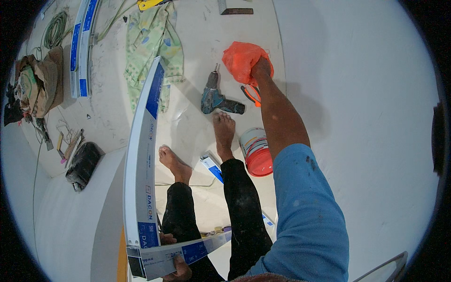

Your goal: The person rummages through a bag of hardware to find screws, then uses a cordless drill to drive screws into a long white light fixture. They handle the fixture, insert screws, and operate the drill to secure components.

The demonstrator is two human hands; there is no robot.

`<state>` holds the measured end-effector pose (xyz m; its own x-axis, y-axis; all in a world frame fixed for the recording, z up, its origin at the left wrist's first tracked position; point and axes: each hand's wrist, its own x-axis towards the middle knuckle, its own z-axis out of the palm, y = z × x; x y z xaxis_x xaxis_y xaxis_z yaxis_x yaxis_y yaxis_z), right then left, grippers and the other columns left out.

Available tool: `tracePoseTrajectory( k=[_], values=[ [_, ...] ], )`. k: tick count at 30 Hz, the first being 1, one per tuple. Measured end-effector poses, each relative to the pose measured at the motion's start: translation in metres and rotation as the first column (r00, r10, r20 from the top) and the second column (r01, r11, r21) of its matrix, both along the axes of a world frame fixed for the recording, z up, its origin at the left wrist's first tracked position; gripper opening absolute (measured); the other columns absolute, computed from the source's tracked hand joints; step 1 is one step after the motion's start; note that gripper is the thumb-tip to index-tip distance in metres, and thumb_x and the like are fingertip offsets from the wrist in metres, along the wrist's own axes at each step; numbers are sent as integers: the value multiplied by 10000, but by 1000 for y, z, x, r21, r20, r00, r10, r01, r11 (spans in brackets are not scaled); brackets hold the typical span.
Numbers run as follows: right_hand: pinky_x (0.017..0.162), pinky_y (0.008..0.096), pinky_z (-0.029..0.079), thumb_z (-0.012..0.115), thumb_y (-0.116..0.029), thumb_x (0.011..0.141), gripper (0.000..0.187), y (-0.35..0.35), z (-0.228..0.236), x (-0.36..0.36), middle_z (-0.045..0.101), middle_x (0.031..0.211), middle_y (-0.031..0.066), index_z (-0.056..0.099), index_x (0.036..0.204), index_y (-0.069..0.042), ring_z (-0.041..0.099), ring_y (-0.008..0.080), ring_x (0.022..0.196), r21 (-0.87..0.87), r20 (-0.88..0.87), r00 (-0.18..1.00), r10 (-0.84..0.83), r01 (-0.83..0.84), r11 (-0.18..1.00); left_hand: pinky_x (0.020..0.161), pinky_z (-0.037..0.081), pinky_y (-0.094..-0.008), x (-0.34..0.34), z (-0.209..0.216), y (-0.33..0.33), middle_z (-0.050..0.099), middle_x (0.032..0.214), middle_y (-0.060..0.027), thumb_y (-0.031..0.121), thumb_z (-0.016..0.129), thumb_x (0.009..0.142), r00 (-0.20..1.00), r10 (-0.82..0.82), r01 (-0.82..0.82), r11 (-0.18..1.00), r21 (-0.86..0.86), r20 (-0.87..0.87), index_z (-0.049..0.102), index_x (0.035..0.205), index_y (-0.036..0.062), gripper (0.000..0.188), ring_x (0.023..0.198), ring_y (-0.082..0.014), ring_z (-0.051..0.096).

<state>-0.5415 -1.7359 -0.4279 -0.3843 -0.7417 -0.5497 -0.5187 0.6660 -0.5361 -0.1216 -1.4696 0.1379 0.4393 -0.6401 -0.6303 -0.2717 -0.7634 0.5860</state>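
Note:
My left hand is wrapped round the short leg of an L-shaped frame made of white window-type profiles with blue-and-white protective film. The long leg stretches away from me on the left; the two legs meet at a corner beside this hand. My right arm reaches forward, and my right hand is partly inside a red plastic bag, which hides its fingers. Just below the bag lie pliers with orange-and-black handles. A teal-and-black cordless drill with a bit fitted rests on the floor to their left.
Close to my right foot stands a red-and-white bucket. A green patterned cloth lies ahead, with a metal square at the far edge. More film-wrapped profiles, a coiled cable and a brown bag lie far left. A white wall rises right.

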Motion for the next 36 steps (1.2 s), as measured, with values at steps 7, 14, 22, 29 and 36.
tracePoseTrajectory(
  k=[7, 14, 22, 29, 36],
  values=[
    [1187, 454, 436, 549, -314, 1028, 359, -39, 44, -24, 784, 1208, 169, 785, 1194, -99, 715, 347, 1172, 93, -520, 546, 657, -729, 679, 937, 641, -436, 7, 6, -12, 641, 1349, -236, 148, 890, 797, 1000, -25, 25, 1000, 14, 1, 423, 1547, -21, 899, 1144, -335, 698],
    [1044, 415, 521, 622, -194, 938, 295, -79, 126, -19, 786, 1027, 173, 776, 1084, 10, 766, 305, 893, -8, -9, 919, 395, -395, 919, 982, 644, -464, -10, 8, -14, 638, 1368, -256, 129, 890, 828, 997, -66, 60, 982, -180, -27, 390, 1567, -25, 906, 1196, -367, 693],
    [726, 349, 635, 730, -140, 924, 334, -47, 229, -24, 724, 901, 77, 729, 1225, 5, 705, 172, 782, 193, 538, 830, -146, 47, 980, 1034, 527, -454, 5, 8, -13, 611, 1324, -242, 131, 730, 885, 986, -96, 92, 995, -40, -138, 427, 1507, -56, 717, 1214, -314, 631],
    [715, 310, 593, 723, -137, 948, 264, 2, 404, 34, 735, 932, 64, 746, 1180, -13, 678, 155, 745, 105, 510, 853, -108, 63, 992, 1090, 513, -488, -14, -2, -37, 630, 1341, -255, 66, 770, 907, 929, -316, 248, 919, -308, -195, 386, 1536, -43, 745, 1266, -350, 638],
    [796, 328, 607, 842, -86, 871, 175, 106, 639, 178, 775, 966, 82, 780, 1035, -80, 761, 160, 883, -245, 207, 942, 265, -212, 946, 1083, 498, -463, -25, -19, -35, 491, 1376, -215, 95, 859, 860, 943, -308, 268, 927, -261, -127, 317, 1527, -51, 872, 1280, -310, 584]
  ],
)
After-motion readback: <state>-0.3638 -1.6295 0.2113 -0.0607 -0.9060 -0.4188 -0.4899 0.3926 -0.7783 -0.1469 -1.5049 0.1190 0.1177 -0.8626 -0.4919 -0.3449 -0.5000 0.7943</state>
